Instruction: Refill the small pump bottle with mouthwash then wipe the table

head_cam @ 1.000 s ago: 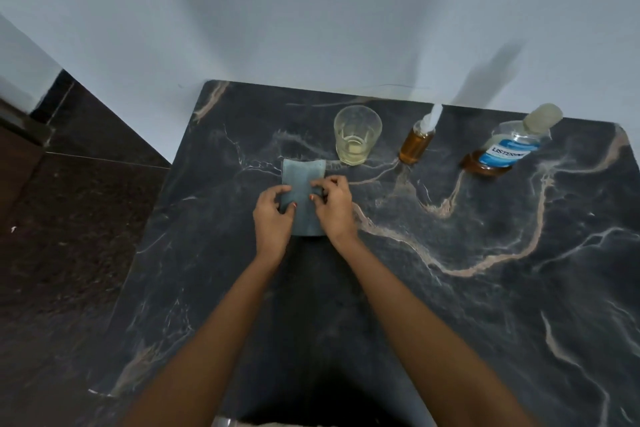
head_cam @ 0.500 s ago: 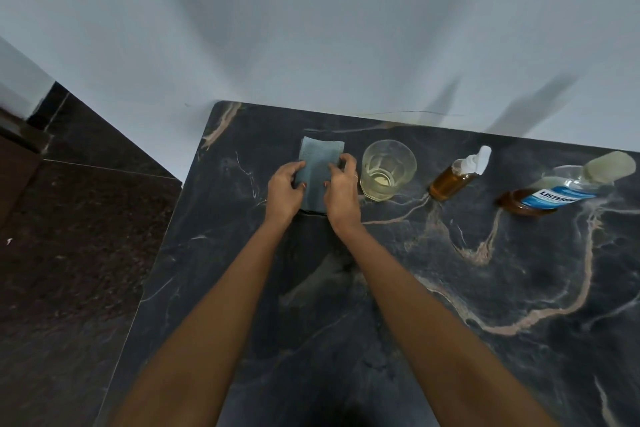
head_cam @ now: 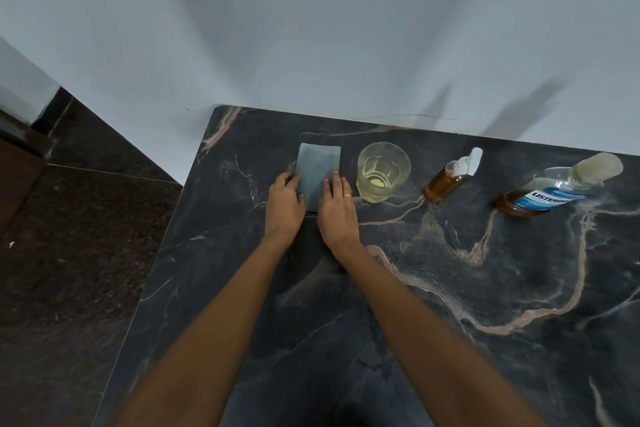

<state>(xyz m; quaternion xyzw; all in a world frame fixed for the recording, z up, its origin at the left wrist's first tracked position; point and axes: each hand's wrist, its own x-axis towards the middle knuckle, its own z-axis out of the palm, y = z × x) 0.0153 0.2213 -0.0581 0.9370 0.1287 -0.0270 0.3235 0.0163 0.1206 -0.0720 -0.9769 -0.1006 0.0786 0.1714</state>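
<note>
Wiping appears to be the step in hand: the small pump bottle [head_cam: 450, 180] stands with its pump head on and amber liquid inside, between the glass [head_cam: 382, 172] and the mouthwash bottle [head_cam: 554, 191], all three in a row along the far edge of the table [head_cam: 450, 305]. Locate the cloth [head_cam: 318, 166]: it lies folded flat on the table near the far-left corner, just left of the glass and not touching it. Note its long axis, which runs away from you toward the wall, with its near end between your hands. Your left hand [head_cam: 284, 206] pinches the cloth's left edge between bent fingers and thumb. Your right hand [head_cam: 337, 215] lies with straight fingers pressed on the right edge, gripping nothing. Both hands are on the cloth, so neither is nearer; the right hand is the one beside the glass. Most of the bare table lies toward you and to your right. A stroke along the long axis, drawn toward you, looks unobstructed. A sideways sweep to the right would meet the glass first.
</note>
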